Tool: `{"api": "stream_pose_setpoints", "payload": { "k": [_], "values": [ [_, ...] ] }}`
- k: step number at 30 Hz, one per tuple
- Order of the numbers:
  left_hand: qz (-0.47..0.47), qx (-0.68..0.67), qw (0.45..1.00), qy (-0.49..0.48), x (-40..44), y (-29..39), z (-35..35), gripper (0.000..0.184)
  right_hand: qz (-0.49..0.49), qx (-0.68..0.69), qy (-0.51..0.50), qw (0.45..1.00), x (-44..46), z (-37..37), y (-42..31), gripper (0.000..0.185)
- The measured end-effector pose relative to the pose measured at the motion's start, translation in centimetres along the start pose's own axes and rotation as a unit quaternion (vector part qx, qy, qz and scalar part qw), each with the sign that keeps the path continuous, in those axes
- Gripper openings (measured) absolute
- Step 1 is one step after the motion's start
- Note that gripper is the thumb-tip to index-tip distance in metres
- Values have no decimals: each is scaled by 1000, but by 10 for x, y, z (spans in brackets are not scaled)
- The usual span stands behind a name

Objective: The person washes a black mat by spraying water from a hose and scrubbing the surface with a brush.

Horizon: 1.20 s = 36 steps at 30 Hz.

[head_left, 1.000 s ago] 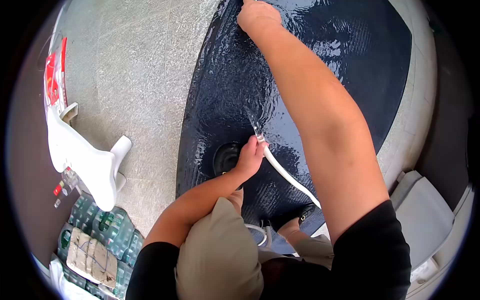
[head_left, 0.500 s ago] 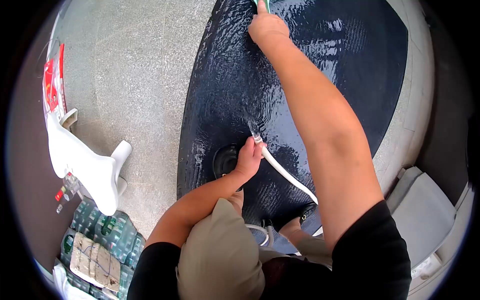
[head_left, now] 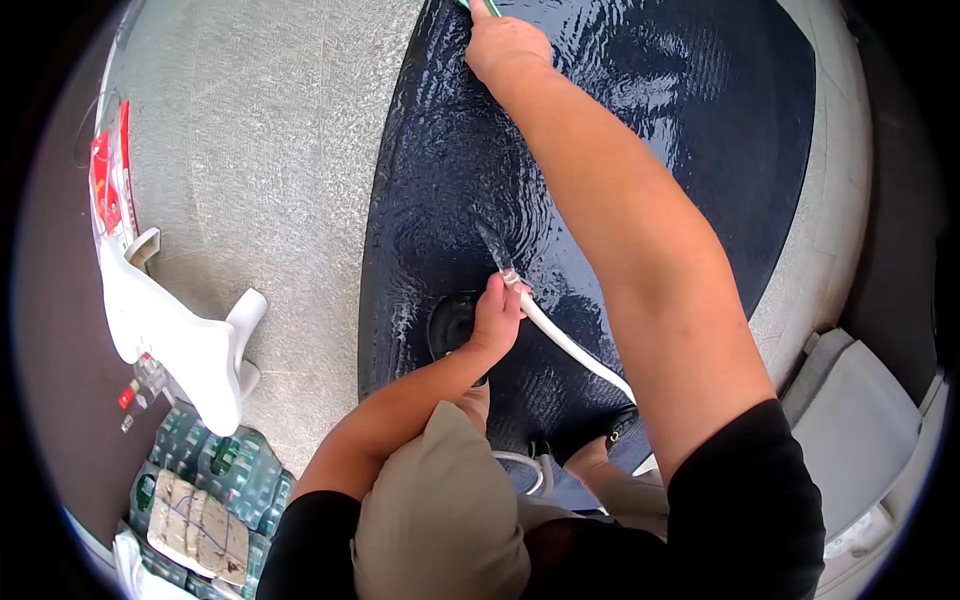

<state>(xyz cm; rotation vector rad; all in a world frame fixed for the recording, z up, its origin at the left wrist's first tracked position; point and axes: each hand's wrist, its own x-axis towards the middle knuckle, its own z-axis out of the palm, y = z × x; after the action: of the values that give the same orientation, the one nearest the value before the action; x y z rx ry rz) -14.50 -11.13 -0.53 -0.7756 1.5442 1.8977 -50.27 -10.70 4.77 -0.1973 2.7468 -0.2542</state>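
Observation:
My left hand (head_left: 500, 318) is closed around the end of a white hose (head_left: 568, 345), low over a dark wet mat (head_left: 740, 140). A stream of water (head_left: 493, 245) runs from the hose end onto the mat. Far forward at the top edge, my right hand (head_left: 508, 45) is closed on a green handle (head_left: 490, 6), with the index finger laid along it. Whatever the handle belongs to is cut off by the edge of the view. Rippling water covers much of the mat.
Black shoes (head_left: 453, 322) stand on the mat. At left is a white plastic chair (head_left: 165, 325) on speckled tiles (head_left: 260, 150). Packs of bottles (head_left: 235, 470) sit at lower left under a tied pale block (head_left: 198, 525). A grey box-like object (head_left: 850, 430) stands at right.
My right hand has moved a little to the left with the green handle. My left hand keeps the hose nearly in place, and water still flows. The view has shifted slightly.

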Motion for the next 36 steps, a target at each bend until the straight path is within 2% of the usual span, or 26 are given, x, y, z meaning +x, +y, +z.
{"api": "stream_pose_setpoints", "payload": {
  "k": [2, 3, 4, 5, 7, 9, 11, 12, 15, 17, 19, 22, 25, 27, 29, 31, 34, 36],
  "values": [
    [-4, -1, 1000, 5, -1, 3, -2, 17, 74, 86, 17, 993, 0, -8, -12, 32],
    [-6, -2, 1000, 2, -1, 4, 0, 17, 37, 57, -16, 998, -15, -3, -15, 35],
    [-8, -8, 1000, 3, 1, 1, 0, 18, 1, 25, -44, 999, -32, 5, -15, 52],
    [-4, -11, 1000, 0, 3, 1, 1, 18, -45, -16, -50, 998, -56, 14, -12, 55],
    [0, -8, 1000, -1, 3, -3, 1, 19, -124, -35, -124, 984, -104, 28, -2, 58],
    [0, 2, 1000, -15, 5, -3, -2, 20, -144, -62, -143, 977, -116, 34, 15, 54],
    [33, 79, 996, -24, 4, -5, -2, 21, -142, -21, -53, 988, -90, 27, 38, 50],
    [72, 77, 994, 7, 2, -2, 2, 20, -95, 14, -31, 995, -75, 23, 42, 47],
    [75, 89, 993, 0, 1, 1, 1, 20, 11, 85, 25, 996, -59, 31, 40, 47],
    [75, 105, 992, -8, 1, 1, 0, 22, 59, 108, 19, 992, -88, 44, 26, 48],
    [121, 160, 980, 1, 0, 1, -1, 22, 48, 128, -37, 990, -140, 51, 32, 53],
    [148, 202, 968, 0, -1, -1, -1, 22, 27, 76, -82, 993, -219, 70, 69, 56],
    [149, 225, 963, -11, 0, 4, -2, 21, -15, 6, -96, 995, -223, 55, 103, 55],
    [138, 227, 964, -23, -4, 0, 1, 21, 13, -2, -39, 999, -182, 45, 116, 53],
    [168, 267, 949, -6, -1, -3, 0, 22, 78, 18, 35, 996, -130, 38, 129, 50],
    [189, 261, 947, 8, -1, -3, 2, 22, 130, 42, 39, 990, -106, 29, 124, 49],
    [156, 250, 956, -17, 3, -2, -1, 22, 141, 87, -4, 986, -155, 44, 102, 53],
    [143, 301, 943, -4, -1, 5, 2, 20, 107, 95, -34, 989, -221, 69, 103, 58]
  ]
}}
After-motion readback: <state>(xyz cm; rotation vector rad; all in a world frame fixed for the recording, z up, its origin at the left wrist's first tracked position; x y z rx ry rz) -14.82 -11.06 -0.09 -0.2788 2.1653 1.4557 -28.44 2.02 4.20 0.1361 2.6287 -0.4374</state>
